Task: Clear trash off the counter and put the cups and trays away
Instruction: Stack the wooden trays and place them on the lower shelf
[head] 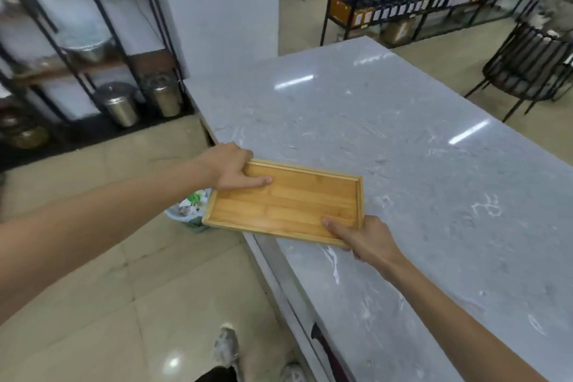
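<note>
Wooden tray (pixel 286 206) empty, held level over counter (pixel 403 164) left edge, its left end overhanging floor. Left hand (pixel 228 169) clamps far-left corner, thumb inside tray. Right hand (pixel 367 237) clamps near-right corner, thumb on tray floor, fingers beneath. Bin (pixel 189 211) with trash on floor, partly hidden under tray. Two steel canisters (pixel 121 104) on floor by black shelving (pixel 93 9).

Even, bright overhead light where I stand; strip lamps glare as white streaks on the marble counter (pixel 403 139) and a spot on the floor tile (pixel 173 361). Shadows faint. Left shelving (pixel 77 40) smeared with blur, edges bowed by wide lens.
</note>
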